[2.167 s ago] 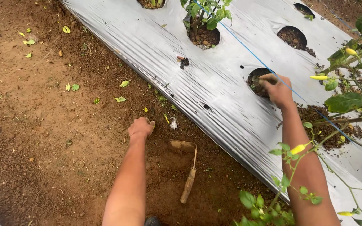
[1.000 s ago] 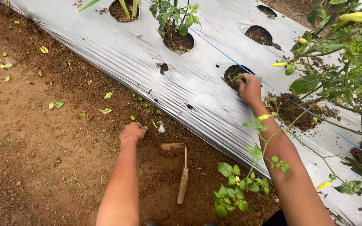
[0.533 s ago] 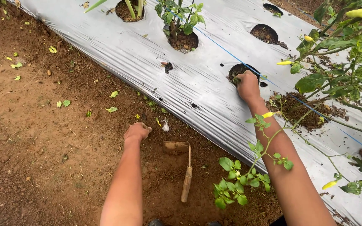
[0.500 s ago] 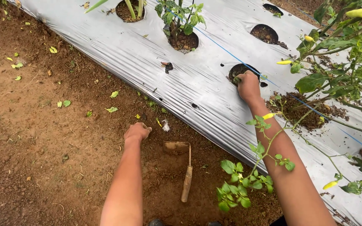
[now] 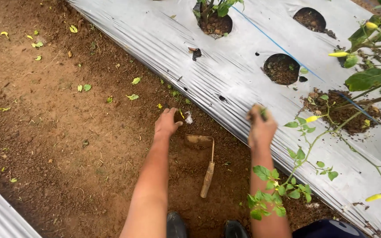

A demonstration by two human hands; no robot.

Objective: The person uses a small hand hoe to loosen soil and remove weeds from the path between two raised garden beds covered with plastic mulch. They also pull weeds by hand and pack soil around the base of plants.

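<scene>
My left hand (image 5: 166, 123) rests flat on the brown soil beside the edge of the silver plastic mulch sheet (image 5: 225, 66), fingers spread, holding nothing. My right hand (image 5: 261, 125) hovers over the sheet's lower edge, fingers closed around a small green weed (image 5: 262, 112). A small hand hoe (image 5: 206, 165) with a wooden handle lies on the soil between my two arms. The round planting hole (image 5: 281, 68) in the sheet shows dark bare soil, well above my right hand.
Chilli plants with yellow peppers (image 5: 338, 54) crowd the right side, one branch (image 5: 296, 167) crossing my right forearm. More planting holes (image 5: 309, 18) and a small plant (image 5: 214, 11) sit further up. Green leaves litter the soil path (image 5: 58, 114). My shoes (image 5: 203, 227) show at the bottom.
My right hand has pulled back from the planting hole toward me, closed on a green weed. My left hand has opened and lies flatter on the soil. The view shifted.
</scene>
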